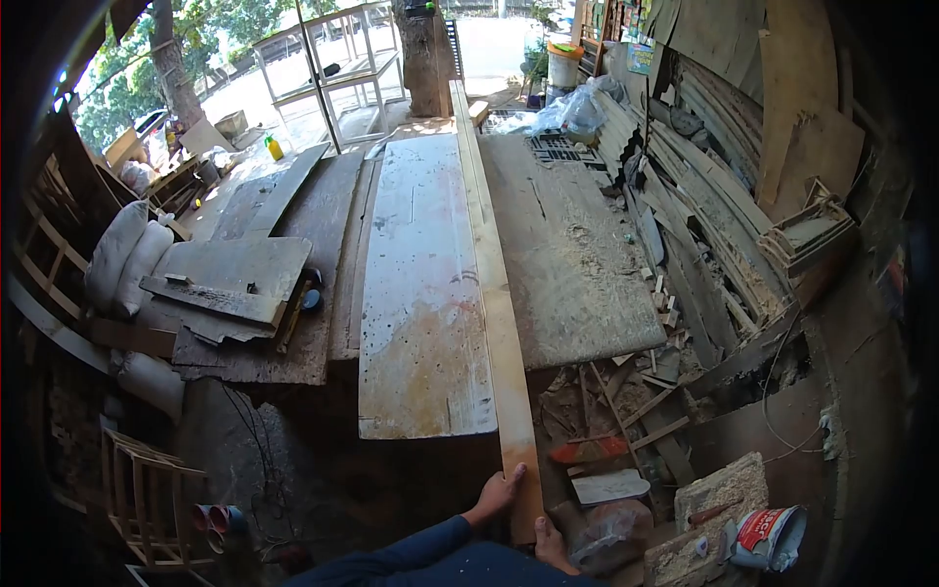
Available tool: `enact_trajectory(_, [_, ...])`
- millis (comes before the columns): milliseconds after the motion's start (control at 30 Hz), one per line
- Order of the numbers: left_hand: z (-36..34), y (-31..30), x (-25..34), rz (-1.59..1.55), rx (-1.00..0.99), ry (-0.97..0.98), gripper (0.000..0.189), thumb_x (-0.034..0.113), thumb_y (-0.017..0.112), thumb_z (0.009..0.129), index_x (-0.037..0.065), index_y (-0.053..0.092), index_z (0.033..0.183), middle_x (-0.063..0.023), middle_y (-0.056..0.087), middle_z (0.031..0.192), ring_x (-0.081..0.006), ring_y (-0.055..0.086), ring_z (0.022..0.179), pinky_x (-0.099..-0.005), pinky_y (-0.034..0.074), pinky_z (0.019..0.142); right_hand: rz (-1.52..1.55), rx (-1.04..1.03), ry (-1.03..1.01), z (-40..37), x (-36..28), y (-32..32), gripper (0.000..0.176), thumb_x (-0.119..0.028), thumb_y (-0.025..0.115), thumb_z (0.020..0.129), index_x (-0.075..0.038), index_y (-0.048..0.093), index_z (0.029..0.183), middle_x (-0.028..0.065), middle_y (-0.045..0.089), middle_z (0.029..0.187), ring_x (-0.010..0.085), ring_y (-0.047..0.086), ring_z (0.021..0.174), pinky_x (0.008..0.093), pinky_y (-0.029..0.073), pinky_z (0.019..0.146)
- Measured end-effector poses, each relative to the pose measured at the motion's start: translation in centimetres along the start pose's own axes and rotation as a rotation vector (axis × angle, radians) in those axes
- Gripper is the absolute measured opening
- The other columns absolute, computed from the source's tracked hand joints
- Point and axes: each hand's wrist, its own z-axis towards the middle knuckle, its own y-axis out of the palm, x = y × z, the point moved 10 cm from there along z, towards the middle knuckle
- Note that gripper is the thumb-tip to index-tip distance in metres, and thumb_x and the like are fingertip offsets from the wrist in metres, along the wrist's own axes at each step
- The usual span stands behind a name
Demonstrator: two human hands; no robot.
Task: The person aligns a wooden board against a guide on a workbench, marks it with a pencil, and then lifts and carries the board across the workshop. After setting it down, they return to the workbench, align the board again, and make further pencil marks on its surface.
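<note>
A large heap of wooden lengths [699, 215] leaned and lay along the right side. To its left, a broad grey-brown board [577, 284] lay flat, strewn with sawdust. Left of that board was a white panel [416, 284], spotted with dark marks and worn to tan at its near end. A long, narrow plank [494, 284] ran lengthwise along the white panel's right edge, its far end near the tree trunk [424, 59] and its near end past the panel, in the hands.

On the left, a short dark-edged strip [210, 298] lay across a broken-edged sheet [230, 259], with pale sacks [142, 259] beside the sheet. A slatted wooden frame [147, 499] stood at lower left, and a white bucket with a red label [770, 538] sat tilted at lower right.

The left hand [496, 496] was closed on the plank's left edge, thumb on the top face. The right hand [554, 548] was closed at its near right corner, thumb against the wood; its other fingers appeared to curl beneath, though that part was hidden. Smallest was a round blue thing [311, 299] by the sheet.
</note>
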Motion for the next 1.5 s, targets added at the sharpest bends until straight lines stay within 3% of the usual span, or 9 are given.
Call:
enact_trajectory(133, [0.8, -0.5, 0.4, 0.045, -0.005, 0.03, 0.091, 0.077, 0.048, 0.098, -0.01, 0.072, 0.112, -0.0335, 0.073, 0.106, -0.0475, 0.07, 0.111, -0.0493, 0.053, 0.094, -0.066, -0.075, 0.047, 0.7, 0.0, 0.1, 0.086, -0.077, 0.031, 0.102, -0.006, 0.061, 0.14, 0.0339, 0.065, 0.128, 0.0518, 0.057, 0.13, 0.0495, 0.046, 0.104])
enact_trajectory(333, [1.6, -0.9, 0.9, 0.042, 0.0, 0.015, 0.095, 0.08, 0.047, 0.097, -0.01, 0.073, 0.108, -0.0337, 0.073, 0.103, -0.049, 0.07, 0.109, -0.0499, 0.054, 0.092, -0.013, -0.174, -0.105, 2.5, -0.7, 0.0, 0.079, -0.074, 0.038, 0.104, -0.007, 0.057, 0.142, 0.0286, 0.069, 0.12, 0.0456, 0.066, 0.119, 0.0472, 0.05, 0.097])
enact_trajectory(367, [1.3, -1.1, 1.4, 0.039, 0.011, 0.006, 0.095, 0.081, 0.046, 0.096, -0.01, 0.073, 0.108, -0.0338, 0.073, 0.103, -0.0491, 0.07, 0.109, -0.0499, 0.054, 0.091, -0.016, -0.22, -0.073, 3.7, 1.1, 0.5, 0.078, -0.075, 0.042, 0.102, -0.008, 0.059, 0.139, 0.0217, 0.069, 0.109, 0.0342, 0.068, 0.107, 0.0446, 0.052, 0.091])
enact_trajectory(467, [0.6, -1.8, 3.2, 0.083, 0.005, -0.001, 0.096, 0.082, 0.046, 0.096, -0.01, 0.073, 0.109, -0.0332, 0.074, 0.103, -0.0487, 0.071, 0.109, -0.0494, 0.054, 0.091, -0.006, -0.289, -0.024, 4.4, 1.0, 0.3, 0.075, -0.075, 0.046, 0.101, -0.008, 0.062, 0.13, 0.0156, 0.066, 0.101, 0.0229, 0.064, 0.098, 0.0412, 0.052, 0.086])
enact_trajectory(567, [0.7, -2.0, 3.8, 0.087, -0.025, 0.002, 0.096, 0.082, 0.046, 0.096, -0.009, 0.073, 0.11, -0.0323, 0.074, 0.102, -0.0476, 0.071, 0.109, -0.0484, 0.054, 0.091, 0.017, -0.296, 0.045, 4.7, 0.6, 0.1, 0.071, -0.074, 0.048, 0.101, -0.008, 0.064, 0.122, 0.0133, 0.066, 0.1, 0.0199, 0.063, 0.096, 0.04, 0.053, 0.084])
enact_trajectory(900, [5.5, -2.2, 2.2, 0.127, -0.077, -0.016, 0.098, 0.084, 0.042, 0.096, -0.007, 0.074, 0.112, -0.029, 0.075, 0.102, -0.045, 0.072, 0.107, -0.046, 0.054, 0.092, 0.028, -0.35, -0.052, 11.8, 6.3, 2.8, 0.064, -0.068, 0.048, 0.105, -0.008, 0.066, 0.116, 0.0133, 0.065, 0.098, 0.0227, 0.062, 0.094, 0.0372, 0.051, 0.09])
enact_trajectory(1100, [5.8, -2.8, 3.8, 0.064, -0.108, -0.034, 0.094, 0.081, 0.045, 0.097, -0.006, 0.073, 0.118, -0.025, 0.075, 0.11, -0.0359, 0.072, 0.112, -0.0415, 0.053, 0.097, -0.042, -0.319, -0.123, 9.6, -1.3, 0.6, 0.063, -0.067, 0.045, 0.106, -0.009, 0.067, 0.116, 0.0171, 0.07, 0.101, 0.0322, 0.069, 0.101, 0.0415, 0.051, 0.091])
enact_trajectory(1400, [6.8, -4.3, 4.2, 0.116, -0.119, -0.204, 0.095, 0.081, 0.049, 0.096, -0.008, 0.074, 0.114, -0.0237, 0.076, 0.107, -0.0334, 0.073, 0.105, -0.0415, 0.054, 0.092, -0.092, -0.336, -0.125, 11.7, -2.4, 0.8, 0.069, -0.069, 0.047, 0.104, -0.006, 0.067, 0.122, 0.0206, 0.07, 0.11, 0.0351, 0.069, 0.108, 0.0424, 0.052, 0.094])
enact_trajectory(1500, [4.4, -3.5, 6.7, -0.242, -0.339, -0.191, 0.101, 0.083, 0.056, 0.091, -0.014, 0.07, 0.116, -0.03, 0.073, 0.109, -0.0392, 0.072, 0.11, -0.0414, 0.054, 0.091, -0.011, -0.355, 0.014, 12.4, -1.6, 1.1, 0.073, -0.071, 0.05, 0.102, -0.006, 0.066, 0.132, 0.0201, 0.071, 0.118, 0.0295, 0.068, 0.115, 0.0404, 0.052, 0.097])
